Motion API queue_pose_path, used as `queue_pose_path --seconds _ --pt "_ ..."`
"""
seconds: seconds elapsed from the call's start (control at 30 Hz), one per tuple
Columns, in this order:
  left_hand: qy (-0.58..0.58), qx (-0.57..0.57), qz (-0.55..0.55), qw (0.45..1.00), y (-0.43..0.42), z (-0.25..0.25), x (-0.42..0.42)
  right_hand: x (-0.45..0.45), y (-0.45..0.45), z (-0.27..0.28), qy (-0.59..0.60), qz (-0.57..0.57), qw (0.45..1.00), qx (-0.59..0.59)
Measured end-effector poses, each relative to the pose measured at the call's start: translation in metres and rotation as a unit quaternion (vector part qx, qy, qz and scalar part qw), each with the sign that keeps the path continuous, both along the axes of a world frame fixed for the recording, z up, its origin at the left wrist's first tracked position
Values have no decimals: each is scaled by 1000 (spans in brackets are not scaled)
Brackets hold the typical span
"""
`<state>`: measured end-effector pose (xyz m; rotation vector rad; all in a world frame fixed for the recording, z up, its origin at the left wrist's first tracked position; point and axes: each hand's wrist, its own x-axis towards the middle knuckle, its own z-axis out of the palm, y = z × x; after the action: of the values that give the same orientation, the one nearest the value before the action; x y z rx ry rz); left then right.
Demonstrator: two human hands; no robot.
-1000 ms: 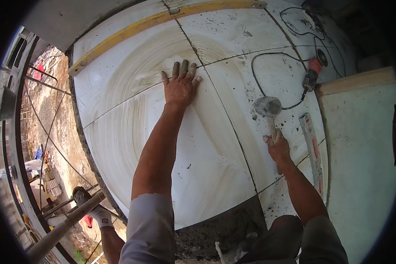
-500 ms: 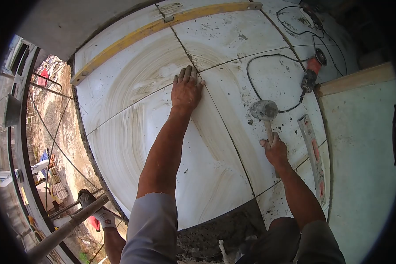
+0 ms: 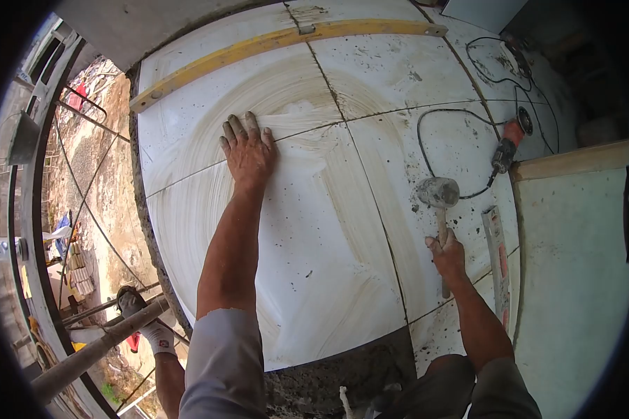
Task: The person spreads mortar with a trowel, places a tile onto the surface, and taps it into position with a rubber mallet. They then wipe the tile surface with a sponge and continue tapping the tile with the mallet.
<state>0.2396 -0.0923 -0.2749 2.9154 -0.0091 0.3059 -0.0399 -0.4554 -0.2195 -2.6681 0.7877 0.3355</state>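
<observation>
My left hand (image 3: 249,153) lies flat with fingers spread across the joint between two large white floor tiles (image 3: 300,230), which carry curved smears of brownish dirt. In my right hand (image 3: 447,257) is a rubber mallet (image 3: 438,193), gripped by its wooden handle. Its grey, dusty head points away from me, over the speckled tile to the right; whether it touches the tile I cannot tell. Just right of that hand lies a spirit level (image 3: 497,262).
A long yellow level (image 3: 258,52) lies across the far tiles. An angle grinder (image 3: 510,143) with its cord rests at right. Dark mortar (image 3: 342,373) shows at the near tile edge. At left, a drop lies beyond the floor edge, with scaffold poles (image 3: 101,346).
My left hand has slid left along the tile joint, away from the corner where the tiles meet. My right hand still grips the mallet; the whole view has shifted slightly.
</observation>
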Motion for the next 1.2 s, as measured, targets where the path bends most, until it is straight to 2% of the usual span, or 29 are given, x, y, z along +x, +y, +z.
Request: queue_pose_path --seconds 0.07,0.1,0.17,0.23,0.3,0.37,0.43,0.5,0.53,0.57,0.63,0.67,0.73,0.87,0.93,0.97,1.03,1.07,1.1,1.13,1.17,1.2 --pt "-3 -12 -12 1000 1 2 1 2 9 1 -59 -67 988 128" --pt "-5 -15 -10 1000 1 4 3 17 20 13 -61 -65 988 126" --pt "12 -19 -13 1000 0 8 3 63 60 63 -56 -114 962 243" --pt "14 -16 -16 1000 0 11 3 115 87 95 -201 -32 941 270" --pt "17 -8 -25 1000 1 11 3 161 116 127 -322 29 858 398" --pt "10 -4 -26 1000 1 10 5 170 128 112 -246 49 862 441" --pt "8 -7 -20 1000 -1 9 5 174 141 87 -274 81 876 388" --pt "11 1 -21 1000 1 8 8 175 159 70 -243 54 867 432" --pt "1 5 -26 1000 1 6 8 179 163 58 -222 52 891 392" --pt "-7 7 -31 999 2 3 7 180 166 33 -220 48 892 392" --pt "3 10 -31 999 2 6 6 184 168 -8 -153 105 973 139" --pt "11 14 -28 999 0 9 6 185 170 -1 -156 102 973 133" --pt "18 12 -31 999 -1 15 9 189 176 26 -107 55 969 218" --pt "31 7 -30 999 1 15 8 194 171 74 -136 61 960 238" --pt "27 12 -32 999 2 12 9 194 174 108 -248 36 905 345" --pt "16 16 -38 999 4 11 10 196 177 108 -245 36 904 348" --pt "13 18 -39 999 6 10 10 202 179 109 -375 65 845 377" --pt "8 16 -42 999 5 11 10 204 174 94 -358 86 873 320" --pt "5 12 -44 999 4 12 10 204 170 59 -361 87 873 315" --pt "11 12 -45 999 5 12 10 203 166 16 -249 110 943 190" --pt "16 13 -49 999 5 15 10 205 173 21 -130 124 982 59" --pt "20 10 -49 999 6 17 10 207 174 28 -138 119 982 54"
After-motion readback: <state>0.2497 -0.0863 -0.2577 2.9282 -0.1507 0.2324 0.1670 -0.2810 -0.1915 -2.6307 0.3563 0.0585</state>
